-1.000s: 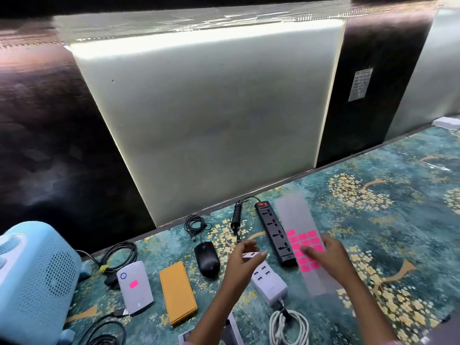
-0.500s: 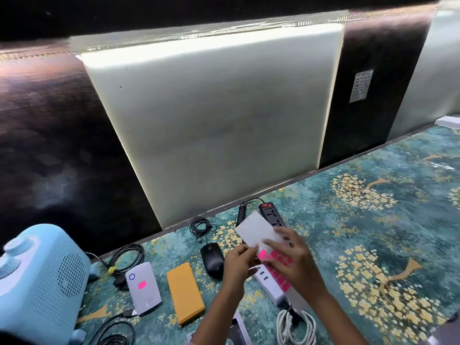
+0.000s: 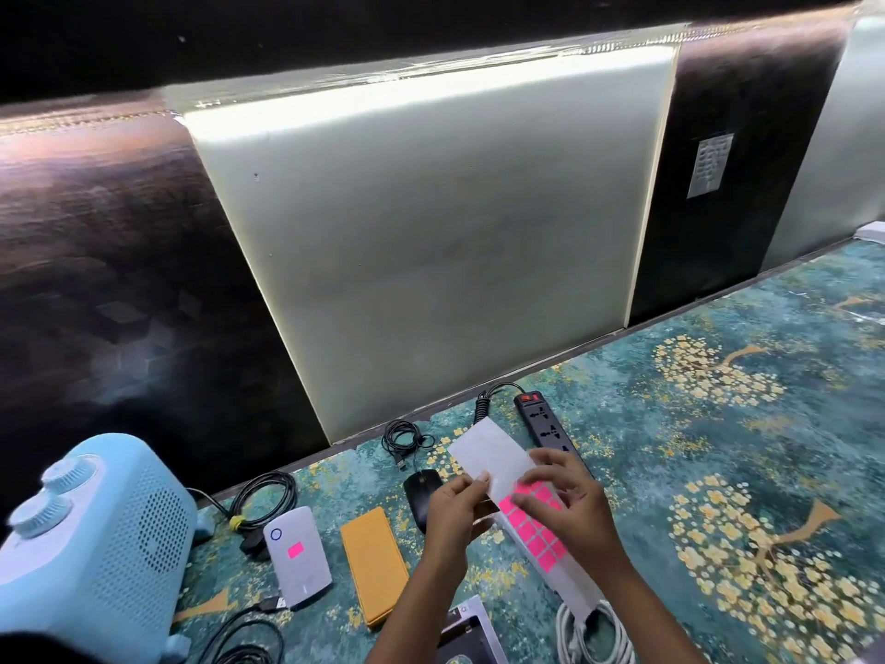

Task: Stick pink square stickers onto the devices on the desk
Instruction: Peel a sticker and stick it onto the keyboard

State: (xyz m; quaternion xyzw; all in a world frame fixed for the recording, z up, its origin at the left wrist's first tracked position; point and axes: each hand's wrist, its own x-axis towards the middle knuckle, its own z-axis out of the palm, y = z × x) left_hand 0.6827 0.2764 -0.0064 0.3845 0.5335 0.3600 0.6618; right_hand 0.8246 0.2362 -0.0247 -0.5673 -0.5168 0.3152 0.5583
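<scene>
A long white sticker sheet (image 3: 493, 455) carrying several pink square stickers (image 3: 536, 529) is held up over the desk between both hands. My left hand (image 3: 452, 512) pinches its left edge. My right hand (image 3: 570, 503) lies on top of the sheet, fingers on the pink squares. Beneath lie the devices: a white power bank (image 3: 299, 560) with one pink sticker (image 3: 295, 548) on it, an orange case (image 3: 373, 565), a black mouse (image 3: 419, 486) and a black power strip (image 3: 546, 424). The white charger is hidden under the sheet and hands.
A light blue speaker (image 3: 86, 543) stands at the left. Coiled black cables (image 3: 263, 496) and a second coil (image 3: 402, 436) lie near the wall. A white cable (image 3: 594, 635) and a small framed item (image 3: 467, 635) lie by the front edge. Patterned teal cloth (image 3: 718, 448) stretches right.
My right hand has lifted the sticker sheet from beside the power strip and brought it left; both hands now hold it together above the white charger.
</scene>
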